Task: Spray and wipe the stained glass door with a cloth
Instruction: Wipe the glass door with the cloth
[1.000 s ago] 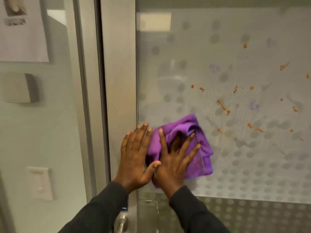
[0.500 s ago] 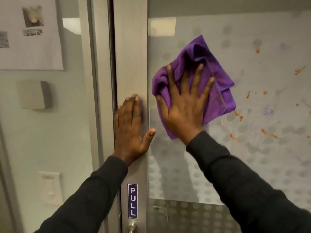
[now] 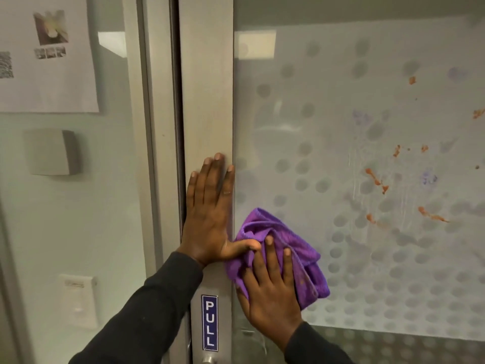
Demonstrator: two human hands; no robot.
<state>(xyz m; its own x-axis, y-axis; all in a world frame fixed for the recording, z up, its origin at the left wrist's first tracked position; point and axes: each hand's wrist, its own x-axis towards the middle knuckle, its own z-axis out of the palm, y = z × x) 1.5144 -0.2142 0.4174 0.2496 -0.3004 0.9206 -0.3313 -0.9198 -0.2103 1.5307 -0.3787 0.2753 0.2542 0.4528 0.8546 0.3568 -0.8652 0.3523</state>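
Purple cloth (image 3: 301, 248) lies bunched against the frosted, dot-patterned glass door (image 3: 341, 127), low on the pane just beside the metal door stile (image 3: 207, 101). Right hand (image 3: 273, 292) presses flat on the cloth, fingers spread, pinning it to the glass rather than gripping it. Left hand (image 3: 210, 216) rests open and flat on the stile, holding nothing; its thumb reaches across and touches the cloth's edge. Orange stains (image 3: 378, 179) and faint purple smudges (image 3: 429, 178) mark the glass to the right, well apart from the cloth. Blue PULL label (image 3: 209, 323) sits on the stile below the left hand.
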